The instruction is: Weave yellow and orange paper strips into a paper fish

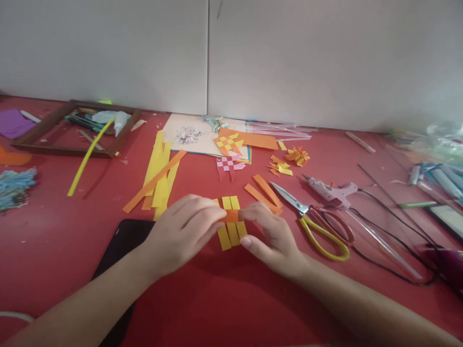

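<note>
Several yellow paper strips [229,236] lie side by side on the red table, with an orange paper strip [231,216] crossing them. My left hand [184,231] pinches the left end of the orange strip, its fingers pressed together. At the strip's right end is my right hand [271,236], index finger touching the orange paper and thumb spread down by the yellow strips' lower edge. Whether the orange strip passes over or under each yellow one is partly hidden by my fingers. Two loose orange strips [263,193] rest just beyond my right hand.
Scissors [307,212] and a pink glue gun [331,192] with a black cord lie at right. A black phone-like slab [123,241] sits under my left forearm. Behind are long yellow strips [162,168], woven paper fish [227,164] and a wooden frame [68,149]. A wall stands behind.
</note>
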A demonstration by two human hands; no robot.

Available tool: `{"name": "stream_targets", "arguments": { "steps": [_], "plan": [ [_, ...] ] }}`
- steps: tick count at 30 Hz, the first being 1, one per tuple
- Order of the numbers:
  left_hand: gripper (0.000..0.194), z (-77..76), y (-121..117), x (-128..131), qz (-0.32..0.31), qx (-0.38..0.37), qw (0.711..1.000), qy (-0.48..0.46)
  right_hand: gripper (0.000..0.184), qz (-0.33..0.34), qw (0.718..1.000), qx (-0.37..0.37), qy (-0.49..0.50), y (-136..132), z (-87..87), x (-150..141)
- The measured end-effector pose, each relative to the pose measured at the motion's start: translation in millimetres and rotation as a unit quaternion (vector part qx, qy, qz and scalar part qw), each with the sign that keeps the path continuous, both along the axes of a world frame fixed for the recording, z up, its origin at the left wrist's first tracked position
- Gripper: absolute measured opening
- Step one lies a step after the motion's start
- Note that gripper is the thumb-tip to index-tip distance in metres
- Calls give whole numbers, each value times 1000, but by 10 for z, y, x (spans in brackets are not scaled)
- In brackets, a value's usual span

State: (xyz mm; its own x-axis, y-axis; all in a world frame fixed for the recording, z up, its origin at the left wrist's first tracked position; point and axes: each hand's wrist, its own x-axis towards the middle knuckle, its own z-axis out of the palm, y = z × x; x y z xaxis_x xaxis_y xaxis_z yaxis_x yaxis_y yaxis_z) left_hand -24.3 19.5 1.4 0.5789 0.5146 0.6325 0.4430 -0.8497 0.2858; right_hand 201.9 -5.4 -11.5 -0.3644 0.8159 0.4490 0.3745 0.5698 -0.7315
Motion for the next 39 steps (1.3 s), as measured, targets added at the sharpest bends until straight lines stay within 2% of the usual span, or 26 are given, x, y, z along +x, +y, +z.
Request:
{"name": "stream_targets", "arguments": {
  "steps": [4, 6, 8, 10, 13, 16, 18, 21, 24, 27, 29, 31, 34, 37, 39],
  "plan": [
    [26, -16, -54, 56, -78, -72, 994, -21, 13, 16, 995, -91, 35, 3, 21, -19],
    [24, -20, -65, 70, -81, -137, 986, -54, 15, 10, 991, -126, 38, 9, 18, -28],
    [20, -18, -67, 73, -57, -212, 971, -92, 15, -10, 986, -157, 56, 23, 15, -22],
    [16, -13, -61, 66, -36, -295, 945, -137, 17, -30, 978, -187, 93, 42, 18, -1],
    [15, -7, -30, 32, -23, -396, 890, -225, 26, -67, 966, -207, 143, 73, 17, 53],
    [18, -12, 25, -22, -37, -463, 840, -281, 28, -125, 951, -219, 179, 98, -31, 123],
    [22, -16, 57, -50, -49, -493, 819, -290, 26, -143, 939, -234, 209, 112, -85, 167],
    [24, -11, 77, -58, -7, -511, 820, -258, 23, -131, 928, -239, 253, 128, -139, 197],
    [21, 3, 70, -36, 35, -512, 830, -219, 25, -87, 917, -258, 291, 130, -110, 168],
    [28, 8, 57, -16, 32, -516, 840, -163, 29, -38, 899, -293, 323, 121, -51, 126],
    [33, 7, 50, -10, 15, -523, 846, -102, 27, -26, 899, -294, 324, 117, -33, 121],
    [33, 7, 46, -7, 11, -517, 855, -50, 23, -21, 905, -281, 317, 115, -33, 137],
    [29, 14, 50, -1, 36, -489, 871, -34, 19, -35, 930, -235, 281, 107, -20, 179],
    [24, 24, 65, 3, 47, -479, 875, -44, 17, -78, 969, -154, 176, 86, 26, 207],
    [21, 29, 75, 1, 47, -472, 879, -41, 16, -102, 981, -116, 120, 68, 49, 215]
  ]
}}
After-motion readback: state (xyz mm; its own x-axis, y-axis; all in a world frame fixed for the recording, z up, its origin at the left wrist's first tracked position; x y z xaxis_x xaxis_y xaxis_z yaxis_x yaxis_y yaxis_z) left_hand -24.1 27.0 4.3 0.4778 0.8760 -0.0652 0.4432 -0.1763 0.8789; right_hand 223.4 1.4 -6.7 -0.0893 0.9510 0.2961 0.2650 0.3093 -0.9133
